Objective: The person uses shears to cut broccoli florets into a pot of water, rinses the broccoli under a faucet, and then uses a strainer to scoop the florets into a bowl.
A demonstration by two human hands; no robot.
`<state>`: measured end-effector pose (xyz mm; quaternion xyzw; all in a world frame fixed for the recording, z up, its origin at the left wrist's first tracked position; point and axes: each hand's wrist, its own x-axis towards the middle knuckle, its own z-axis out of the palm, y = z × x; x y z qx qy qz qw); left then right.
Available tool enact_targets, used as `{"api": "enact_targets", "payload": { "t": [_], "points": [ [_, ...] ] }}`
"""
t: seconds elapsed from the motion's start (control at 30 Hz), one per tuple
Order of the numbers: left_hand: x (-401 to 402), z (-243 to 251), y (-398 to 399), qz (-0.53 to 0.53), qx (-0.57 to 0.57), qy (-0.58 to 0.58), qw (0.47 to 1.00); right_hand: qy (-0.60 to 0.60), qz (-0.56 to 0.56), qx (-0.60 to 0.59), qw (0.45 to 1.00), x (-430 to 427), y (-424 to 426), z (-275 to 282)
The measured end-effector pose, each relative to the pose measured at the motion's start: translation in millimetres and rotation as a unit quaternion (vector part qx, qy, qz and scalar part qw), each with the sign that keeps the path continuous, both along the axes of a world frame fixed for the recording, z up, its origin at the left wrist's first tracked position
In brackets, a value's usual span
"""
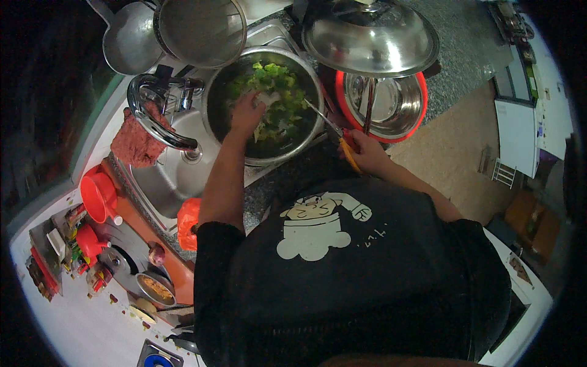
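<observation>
A wide metal basin (316, 91) rests at the sink's edge, with green broccoli pieces (279, 82) in it. My left hand (247, 112) reaches into the basin, its fingers at a pale piece among the broccoli; whether they grip it is hard to tell. In my right hand (367, 151) is a pair of scissors (337, 130) with orange and red handles, its blades pointing over the basin's right rim. A steel bowl with a red rim (424, 110) stands just right of the basin, partly under a large domed metal lid (367, 41).
A curved chrome faucet (160, 133) and a reddish cloth (137, 142) are at the sink (172, 176), left of the basin. A strainer (202, 32) and a metal ladle or pan (130, 41) lie beyond. Red dippers (98, 197) and a bowl of orange food (156, 290) are lower left.
</observation>
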<state>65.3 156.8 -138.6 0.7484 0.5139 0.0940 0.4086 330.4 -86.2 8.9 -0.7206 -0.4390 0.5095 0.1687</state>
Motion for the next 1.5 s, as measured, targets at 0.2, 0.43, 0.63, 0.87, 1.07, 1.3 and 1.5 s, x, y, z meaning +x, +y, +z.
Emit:
{"api": "enact_targets", "payload": {
  "t": [0.2,0.43,0.63,0.87,1.07,1.3,1.5],
  "points": [
    [79,2,17,-0.073,0.093,0.008,0.993,-0.08,0.057,-0.019,0.995,5,8,27],
    [79,-6,13,-0.09,0.064,0.179,0.978,0.012,-0.064,0.059,0.996,20,-28,-7],
    [33,65,-24,0.17,-0.203,-0.232,0.936,0.081,-0.016,-0.011,0.997,3,2,19],
    [-3,149,-86,0.19,-0.395,-0.466,0.768,0.13,0.104,0.01,0.986,-13,9,40],
    [-8,172,-109,0.161,-0.366,-0.473,0.785,0.146,0.126,-0.016,0.981,-22,3,66],
    [1,201,-120,0.202,-0.377,-0.459,0.779,0.092,0.086,0.021,0.992,-28,-14,67],
    [0,199,-125,0.216,-0.377,-0.469,0.769,0.011,0.103,0.025,0.994,-27,-17,73]
  ]
}}
